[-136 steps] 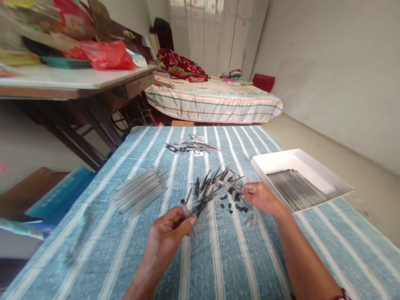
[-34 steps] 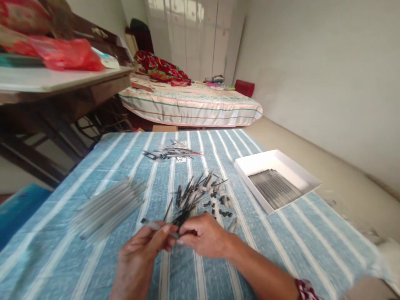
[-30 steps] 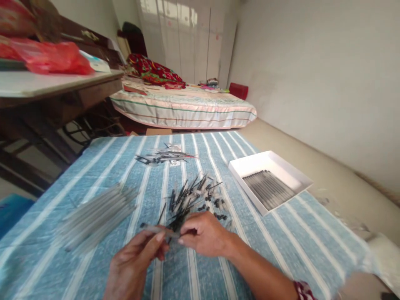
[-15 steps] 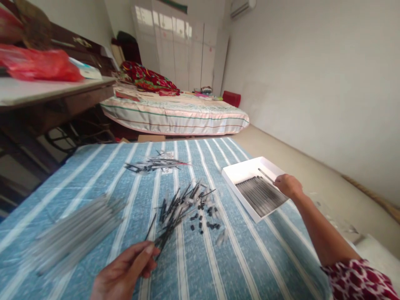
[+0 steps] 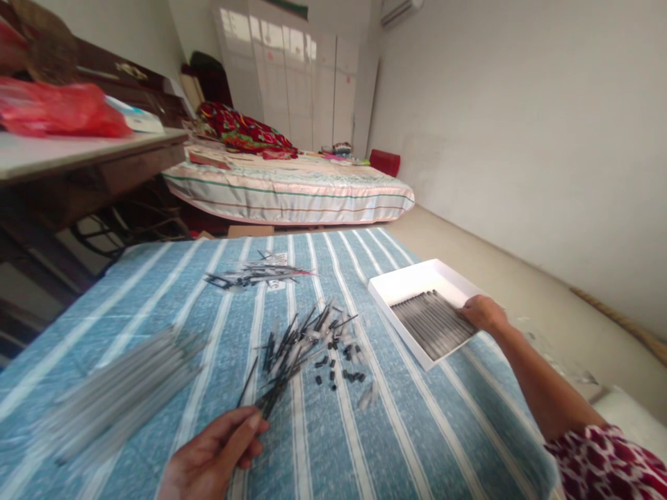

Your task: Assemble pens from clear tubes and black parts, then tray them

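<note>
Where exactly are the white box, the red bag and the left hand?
White box (image 5: 409,283): head view, inner far wall.
Red bag (image 5: 62,111): head view, its middle.
Left hand (image 5: 212,446): head view, its middle.

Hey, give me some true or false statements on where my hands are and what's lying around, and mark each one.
1. The right hand is at the white box. True.
2. The left hand is inside the white box. False: the left hand is at the ends of some thin black rods.
3. The translucent tubes lie to the right of the box. False: the translucent tubes lie well to its left.
4. Small black pieces lie loose on the striped cloth. True.
5. Dark grey rods lie side by side in the box. True.
6. The red plastic bag is on the bed. False: the red plastic bag is on the white-topped table.
</note>
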The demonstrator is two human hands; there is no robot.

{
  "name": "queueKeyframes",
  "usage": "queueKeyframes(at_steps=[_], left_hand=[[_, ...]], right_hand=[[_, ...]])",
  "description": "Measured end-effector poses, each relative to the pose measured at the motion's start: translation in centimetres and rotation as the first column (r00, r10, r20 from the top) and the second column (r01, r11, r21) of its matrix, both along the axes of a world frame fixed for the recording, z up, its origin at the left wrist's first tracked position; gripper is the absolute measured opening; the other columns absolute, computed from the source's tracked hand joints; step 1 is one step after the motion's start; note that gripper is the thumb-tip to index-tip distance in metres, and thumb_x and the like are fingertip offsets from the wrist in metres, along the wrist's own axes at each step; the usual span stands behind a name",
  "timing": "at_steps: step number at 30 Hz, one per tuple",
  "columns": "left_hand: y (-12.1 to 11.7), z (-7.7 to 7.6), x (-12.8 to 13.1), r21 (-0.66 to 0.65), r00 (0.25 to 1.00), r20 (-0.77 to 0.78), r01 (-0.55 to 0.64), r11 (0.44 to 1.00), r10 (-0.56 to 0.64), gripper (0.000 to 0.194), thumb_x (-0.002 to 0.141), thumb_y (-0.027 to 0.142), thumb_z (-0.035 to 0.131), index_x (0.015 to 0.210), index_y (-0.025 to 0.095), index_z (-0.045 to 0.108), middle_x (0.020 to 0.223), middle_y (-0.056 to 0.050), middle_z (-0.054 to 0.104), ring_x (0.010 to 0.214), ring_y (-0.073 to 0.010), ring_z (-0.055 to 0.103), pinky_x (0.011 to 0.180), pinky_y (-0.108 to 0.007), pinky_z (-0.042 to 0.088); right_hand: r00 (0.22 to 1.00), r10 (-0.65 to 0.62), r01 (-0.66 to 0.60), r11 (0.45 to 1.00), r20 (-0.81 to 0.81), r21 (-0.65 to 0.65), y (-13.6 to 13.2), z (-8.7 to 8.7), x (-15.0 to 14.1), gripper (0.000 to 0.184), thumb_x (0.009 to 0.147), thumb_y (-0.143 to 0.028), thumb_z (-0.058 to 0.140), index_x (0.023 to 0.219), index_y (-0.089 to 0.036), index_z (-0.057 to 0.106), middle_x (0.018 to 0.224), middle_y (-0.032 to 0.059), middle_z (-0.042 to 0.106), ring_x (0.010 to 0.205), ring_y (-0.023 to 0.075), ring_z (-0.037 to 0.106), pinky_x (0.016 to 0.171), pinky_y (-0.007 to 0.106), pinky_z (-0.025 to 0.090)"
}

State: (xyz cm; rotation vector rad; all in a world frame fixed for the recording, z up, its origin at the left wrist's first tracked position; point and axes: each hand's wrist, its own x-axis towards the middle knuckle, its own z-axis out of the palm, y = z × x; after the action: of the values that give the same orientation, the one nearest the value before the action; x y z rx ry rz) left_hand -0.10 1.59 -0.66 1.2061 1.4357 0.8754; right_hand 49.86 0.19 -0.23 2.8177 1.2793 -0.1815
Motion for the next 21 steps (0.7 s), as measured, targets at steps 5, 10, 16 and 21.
queueKeyframes(at_steps=[5, 10, 16, 21], left_hand=[[0.2, -0.7, -0.2, 0.017, 0.999, -0.033, 0.013, 1.000, -0.012, 0.033, 0.056, 0.048, 0.068, 0.075, 0.021, 0.068, 0.067, -0.001, 0.070, 0.057, -0.0189, 0.060, 0.056, -0.026, 0.049], [0.2, -1.0, -0.2, 0.011, 0.997, -0.062, 0.040, 0.999, -0.040, 0.031, 0.060, 0.044, 0.065, 0.079, 0.019, 0.067, 0.067, 0.000, 0.070, 0.058, -0.0179, 0.060, 0.056, -0.025, 0.050], [0.1, -0.5, 0.2, 0.011, 0.998, -0.064, 0.022, 1.000, -0.022, 0.033, 0.058, 0.046, 0.065, 0.077, 0.018, 0.066, 0.062, 0.000, 0.068, 0.054, -0.0175, 0.058, 0.055, -0.027, 0.049], [0.0, -0.4, 0.3, 0.005, 0.999, -0.043, 0.008, 1.000, -0.007, 0.035, 0.055, 0.047, 0.066, 0.074, 0.017, 0.066, 0.057, 0.000, 0.066, 0.051, -0.0164, 0.056, 0.052, -0.026, 0.047]], right_hand=[[0.999, 0.036, -0.036, 0.999, 0.010, 0.014, 0.3, -0.6, 0.4, 0.035, 0.081, -0.043, 0.045, 0.096, -0.020, 0.068, 0.101, 0.0118, 0.065, 0.094, 0.0260, 0.059, 0.070, 0.031, 0.043], [0.998, 0.059, -0.059, 0.998, 0.009, 0.010, 0.8, -1.0, 0.5, 0.030, 0.080, -0.037, 0.048, 0.093, -0.020, 0.069, 0.097, 0.0108, 0.066, 0.091, 0.0245, 0.060, 0.071, 0.029, 0.044], [0.999, 0.020, -0.021, 1.000, 0.035, 0.015, 0.7, -1.1, 0.6, 0.032, 0.079, -0.042, 0.048, 0.089, -0.019, 0.069, 0.095, 0.0123, 0.066, 0.089, 0.0263, 0.061, 0.067, 0.031, 0.044], [0.999, -0.009, 0.008, 1.000, 0.051, 0.014, 0.6, -1.3, 0.6, 0.033, 0.078, -0.043, 0.049, 0.088, -0.018, 0.069, 0.095, 0.0144, 0.066, 0.088, 0.0277, 0.061, 0.065, 0.033, 0.045]])
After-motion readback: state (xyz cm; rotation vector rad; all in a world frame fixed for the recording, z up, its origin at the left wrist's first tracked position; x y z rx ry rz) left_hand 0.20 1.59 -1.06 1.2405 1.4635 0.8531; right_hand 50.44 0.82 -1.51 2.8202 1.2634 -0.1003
